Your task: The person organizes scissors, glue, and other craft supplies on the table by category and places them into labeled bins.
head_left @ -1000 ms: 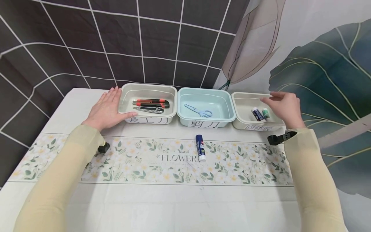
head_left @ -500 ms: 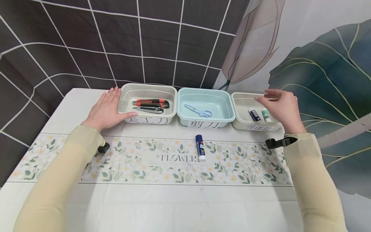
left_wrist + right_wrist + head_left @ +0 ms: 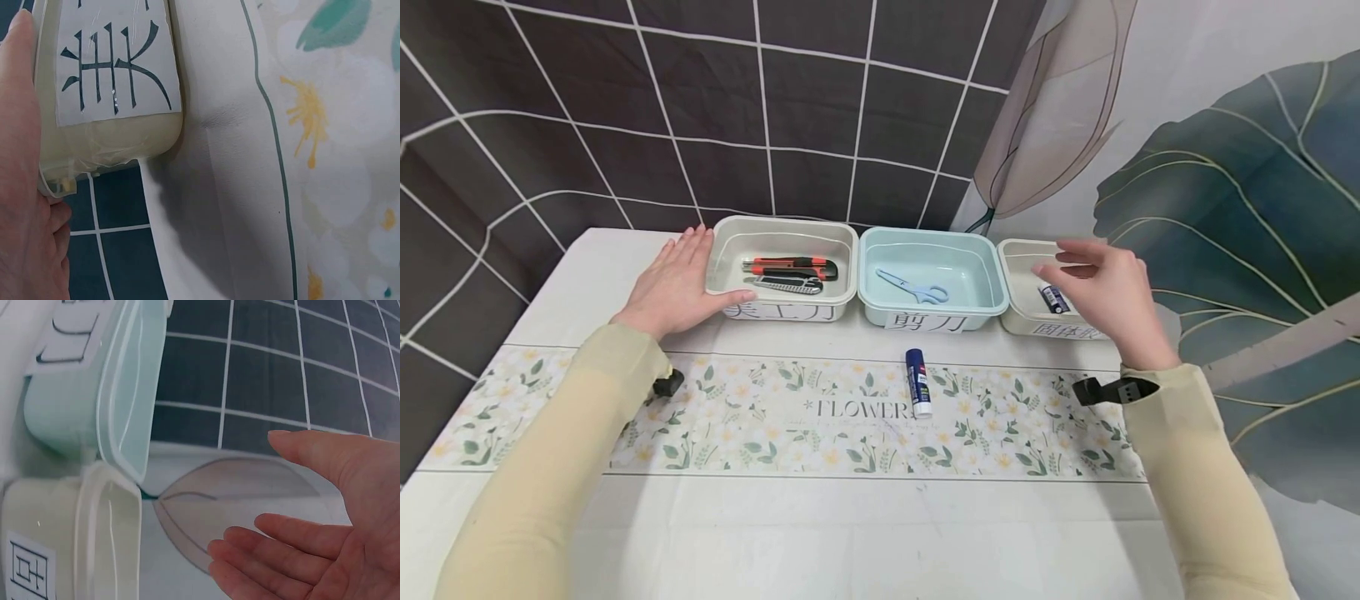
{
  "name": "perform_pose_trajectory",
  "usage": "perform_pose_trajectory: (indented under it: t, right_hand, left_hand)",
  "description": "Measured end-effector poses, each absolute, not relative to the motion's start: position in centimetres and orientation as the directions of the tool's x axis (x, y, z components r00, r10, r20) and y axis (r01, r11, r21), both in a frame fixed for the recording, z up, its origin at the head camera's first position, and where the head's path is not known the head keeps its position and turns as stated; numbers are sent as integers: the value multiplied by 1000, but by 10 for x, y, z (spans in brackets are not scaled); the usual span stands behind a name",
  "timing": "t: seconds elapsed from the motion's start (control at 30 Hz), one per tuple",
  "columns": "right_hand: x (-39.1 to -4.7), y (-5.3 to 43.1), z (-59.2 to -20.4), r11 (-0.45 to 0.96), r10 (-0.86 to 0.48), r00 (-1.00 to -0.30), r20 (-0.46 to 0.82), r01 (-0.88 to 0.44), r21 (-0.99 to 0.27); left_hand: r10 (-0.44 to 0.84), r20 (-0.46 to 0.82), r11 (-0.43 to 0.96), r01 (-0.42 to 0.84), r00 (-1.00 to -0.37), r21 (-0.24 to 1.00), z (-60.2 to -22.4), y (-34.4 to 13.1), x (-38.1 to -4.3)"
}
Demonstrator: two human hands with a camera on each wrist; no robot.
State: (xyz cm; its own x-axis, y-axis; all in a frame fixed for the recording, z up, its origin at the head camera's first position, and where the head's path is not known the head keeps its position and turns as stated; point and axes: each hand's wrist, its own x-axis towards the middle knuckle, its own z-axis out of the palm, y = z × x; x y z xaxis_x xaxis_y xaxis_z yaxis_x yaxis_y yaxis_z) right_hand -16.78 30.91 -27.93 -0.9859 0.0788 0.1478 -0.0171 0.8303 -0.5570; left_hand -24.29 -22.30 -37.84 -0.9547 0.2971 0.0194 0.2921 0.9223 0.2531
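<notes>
My left hand (image 3: 670,287) lies with straight fingers along the left side of a cream bin (image 3: 722,250), thumb at its front rim. That bin holds several box cutters (image 3: 790,267). My right hand (image 3: 1105,292) hovers over the right cream bin (image 3: 1015,321), thumb and fingers apart and nothing between them, as the right wrist view shows. Inside that bin lies a small dark-blue glue stick (image 3: 1053,298); the hand hides the bin's right part. A larger blue glue stick (image 3: 917,383) with a white end lies on the table in front of the bins.
Between the cream bins stands a light-blue bin (image 3: 977,283) holding blue scissors (image 3: 913,286). All three bins carry paper labels (image 3: 925,322). The white table (image 3: 880,533) has a floral strip, and a dark gridded cloth (image 3: 812,100) hangs behind it.
My right hand has moved left and slightly nearer over the right bin, covering the green glue stick seen before. The small glue sticks shifted a little in the bin. The left hand stays put.
</notes>
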Motion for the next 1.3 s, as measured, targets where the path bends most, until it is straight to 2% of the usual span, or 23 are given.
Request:
perform_pose_trajectory:
  t: [0.6, 1.3]
  right_hand:
    - [-149, 279, -301, 809, -49, -976, 212, -163, -564]
    - [-133, 250, -345, 768, -167, -981, 103, -195, -610]
  left_hand:
    - [295, 16, 922, 289, -955, 260, -379, -223, -243]
    - [295, 3, 926, 286, -956, 247, -378, -222, -243]
